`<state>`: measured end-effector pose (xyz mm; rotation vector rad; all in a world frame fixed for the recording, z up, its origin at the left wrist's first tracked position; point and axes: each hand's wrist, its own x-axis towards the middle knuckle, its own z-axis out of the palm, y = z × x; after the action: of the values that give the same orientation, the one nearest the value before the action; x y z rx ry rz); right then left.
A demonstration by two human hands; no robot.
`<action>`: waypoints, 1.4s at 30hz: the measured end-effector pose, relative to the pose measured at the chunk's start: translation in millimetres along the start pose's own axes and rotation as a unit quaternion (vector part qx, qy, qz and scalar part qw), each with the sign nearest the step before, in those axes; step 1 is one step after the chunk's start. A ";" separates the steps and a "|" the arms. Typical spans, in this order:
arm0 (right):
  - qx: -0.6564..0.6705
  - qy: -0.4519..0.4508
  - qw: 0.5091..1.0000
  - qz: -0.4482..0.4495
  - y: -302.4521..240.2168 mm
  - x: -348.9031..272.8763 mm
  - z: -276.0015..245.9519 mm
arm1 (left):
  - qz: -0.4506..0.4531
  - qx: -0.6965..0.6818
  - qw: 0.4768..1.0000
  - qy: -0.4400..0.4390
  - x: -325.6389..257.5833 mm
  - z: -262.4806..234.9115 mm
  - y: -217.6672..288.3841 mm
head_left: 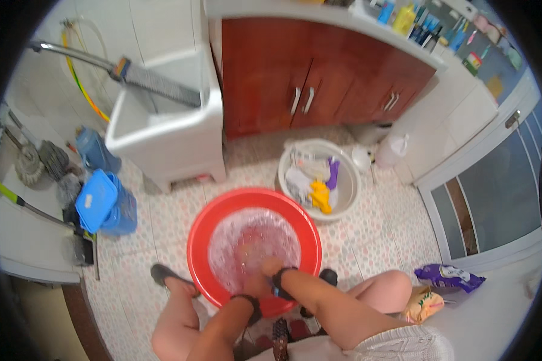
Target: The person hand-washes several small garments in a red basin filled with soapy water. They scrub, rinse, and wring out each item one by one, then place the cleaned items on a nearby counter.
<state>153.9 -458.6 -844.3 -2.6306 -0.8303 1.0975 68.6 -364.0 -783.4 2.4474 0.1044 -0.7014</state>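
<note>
A large red basin [200,253] of sudsy water [226,243] stands on the floor between my legs. Both forearms reach down into it, each with a dark band at the wrist. My left hand [256,284] dips into the water near the basin's close side. Close beside it on the right, my right hand [273,266] is also partly under the foam. Suds and water hide the fingers of both hands, and whatever they may touch below the surface cannot be made out.
Beyond the basin to the right, a pale tub [350,195] holds white, yellow and purple cloth items. A white sink [162,139] and blue lidded bucket [126,210] stand left. Red cabinets [265,78] line the back. Purple and orange packages [448,278] lie right, near a glazed door [500,198].
</note>
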 end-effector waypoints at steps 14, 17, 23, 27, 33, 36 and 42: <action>0.628 -0.104 0.771 -0.019 -20.5 -130.4 -144.7 | 0.144 -0.468 0.845 0.214 -54.9 -115.8 18.1; 0.497 -0.003 0.864 -0.082 -45.6 -174.3 -193.6 | -0.074 -0.705 0.703 0.063 -63.9 -125.8 14.1; 0.123 0.233 0.935 -0.235 -92.6 -267.6 -310.9 | -0.082 -0.737 0.654 -0.150 -68.4 -131.9 28.8; 0.029 0.263 0.952 -0.156 -101.0 -316.2 -426.0 | -0.075 -0.718 0.684 -0.106 -70.1 -144.6 19.2; -0.036 0.539 0.833 -0.117 -118.1 -403.3 -629.3 | -0.015 -0.799 0.600 -0.020 -65.5 -164.9 -2.4; -0.037 0.739 0.640 -0.206 -113.6 -400.0 -718.9 | -0.013 -0.846 0.533 0.002 -61.1 -168.3 -2.1; -0.092 0.885 0.445 -0.101 -80.4 -244.8 -786.6 | -0.036 -0.868 0.495 0.024 -57.2 -181.1 4.4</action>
<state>528.4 -486.2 -106.6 -1.9115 -0.4668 -1.7827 103.9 -262.0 -627.2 0.4219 0.5889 -0.1729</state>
